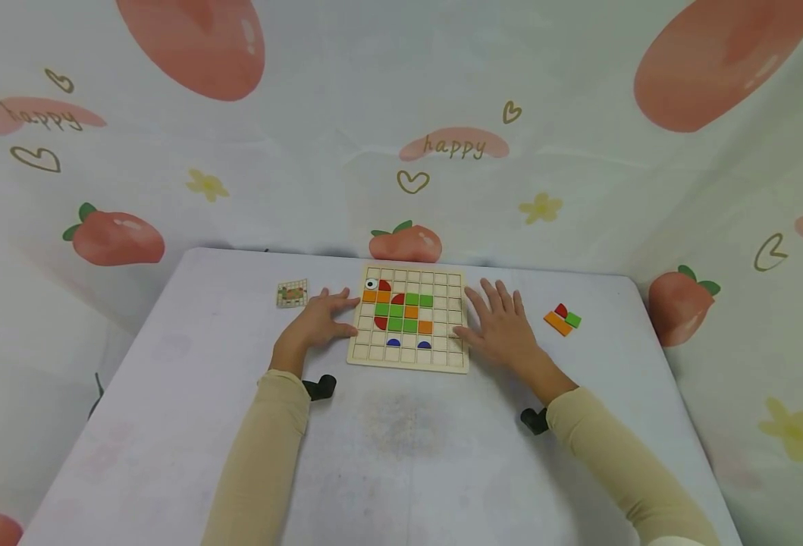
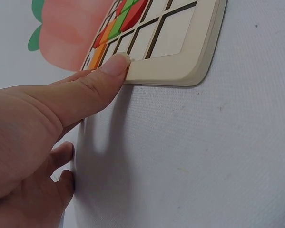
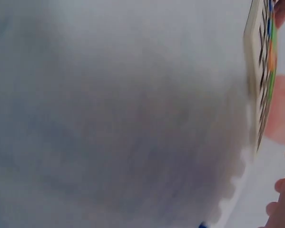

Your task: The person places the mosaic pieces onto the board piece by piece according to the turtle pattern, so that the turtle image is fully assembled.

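A square wooden grid board [image 1: 408, 367] lies on the table, bearing a pattern of green, orange, red and blue pieces and a white eye piece [image 1: 371, 283]. At its left edge is my left hand [image 1: 315, 320]; in the left wrist view the straight thumb [image 2: 80, 97] touches the rim. My right hand [image 1: 506, 334] is spread beside the right edge, its thumb over the border. The right wrist view is blurred, so contact there cannot be told. Right of that hand lie loose pieces: orange [image 1: 557, 324], green [image 1: 572, 320] and red [image 1: 561, 310].
A small picture card [image 1: 292, 293] lies left of the board, past the left hand. The white-covered table [image 1: 401, 485] meets a printed cloth backdrop [image 1: 319, 174] at the back. A dark mount [image 1: 322, 387] sticks out at the left wrist, another [image 1: 534, 421] at the right.
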